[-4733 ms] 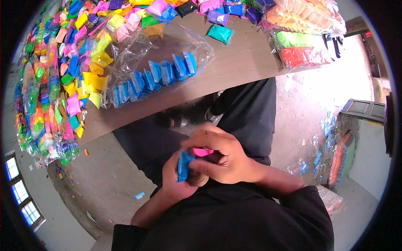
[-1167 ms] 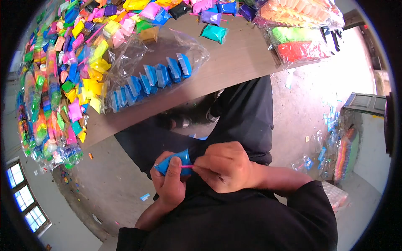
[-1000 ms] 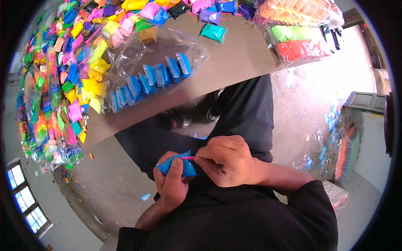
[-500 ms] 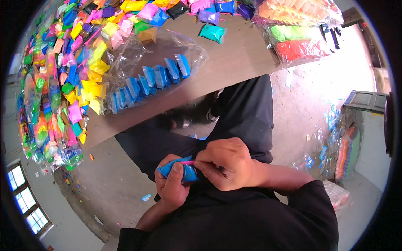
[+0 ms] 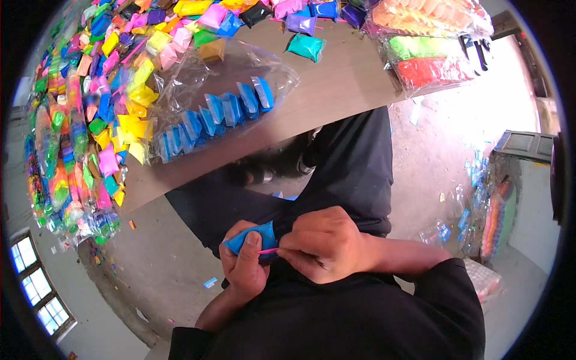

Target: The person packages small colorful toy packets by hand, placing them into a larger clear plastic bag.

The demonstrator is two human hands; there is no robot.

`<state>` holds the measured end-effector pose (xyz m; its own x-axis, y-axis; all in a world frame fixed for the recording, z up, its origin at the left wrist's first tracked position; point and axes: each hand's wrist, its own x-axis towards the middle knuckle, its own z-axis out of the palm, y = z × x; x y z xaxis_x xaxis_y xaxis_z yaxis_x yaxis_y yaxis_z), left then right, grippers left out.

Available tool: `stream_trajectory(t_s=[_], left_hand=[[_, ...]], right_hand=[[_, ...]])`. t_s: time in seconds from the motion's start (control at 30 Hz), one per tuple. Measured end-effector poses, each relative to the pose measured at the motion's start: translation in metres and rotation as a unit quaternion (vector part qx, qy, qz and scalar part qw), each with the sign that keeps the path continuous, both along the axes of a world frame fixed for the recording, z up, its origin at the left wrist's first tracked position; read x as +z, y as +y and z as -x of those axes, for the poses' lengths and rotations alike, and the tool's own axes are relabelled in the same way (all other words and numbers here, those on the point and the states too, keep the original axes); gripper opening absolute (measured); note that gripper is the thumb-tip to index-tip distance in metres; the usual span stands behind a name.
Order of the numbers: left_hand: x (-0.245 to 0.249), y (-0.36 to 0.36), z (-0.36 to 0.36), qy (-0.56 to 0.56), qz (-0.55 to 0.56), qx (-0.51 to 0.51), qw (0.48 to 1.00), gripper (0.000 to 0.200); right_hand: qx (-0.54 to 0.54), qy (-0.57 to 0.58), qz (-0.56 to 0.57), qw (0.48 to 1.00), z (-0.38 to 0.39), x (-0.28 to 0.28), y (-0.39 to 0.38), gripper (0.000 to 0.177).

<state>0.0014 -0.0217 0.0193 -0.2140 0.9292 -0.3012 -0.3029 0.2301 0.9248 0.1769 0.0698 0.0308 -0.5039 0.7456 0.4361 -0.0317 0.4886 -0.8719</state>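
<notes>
Over my lap, my left hand (image 5: 247,270) is closed around a small blue packet (image 5: 261,234) in clear plastic, which looks like modelling clay. Its thumb presses on the packet's front face. A thin pink stick (image 5: 268,251) lies across the lower part of the packet. My right hand (image 5: 327,240) pinches the stick's right end, its fingers curled just right of the packet. On the table, a row of similar blue packets (image 5: 227,110) stands inside a large clear plastic bag (image 5: 252,60).
A big pile of coloured packets (image 5: 108,78) covers the left of the table (image 5: 342,78). A teal packet (image 5: 305,47) lies near the middle. Bags of orange, green and red packets (image 5: 432,60) are stacked at the right. More bagged goods (image 5: 495,219) and blue wrappers lie on the floor.
The pink stick has moved from the packet's upper edge down to its lower part, with my right hand lowered slightly. My left hand still holds the blue packet, now turned a little.
</notes>
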Motion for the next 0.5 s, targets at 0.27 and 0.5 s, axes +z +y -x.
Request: stream_trajectory(t_s=[0.27,0.5], left_hand=[[0.005,0.006,-0.003,-0.010,0.020,0.010,1.000,0.019],[-0.006,-0.002,0.002,-0.037,-0.005,0.016,0.999,0.018]], right_hand=[[-0.008,-0.004,-0.005,1.000,0.001,-0.005,0.004,0.015],[-0.010,-0.014,-0.019,1.000,0.002,-0.008,-0.001,0.016]])
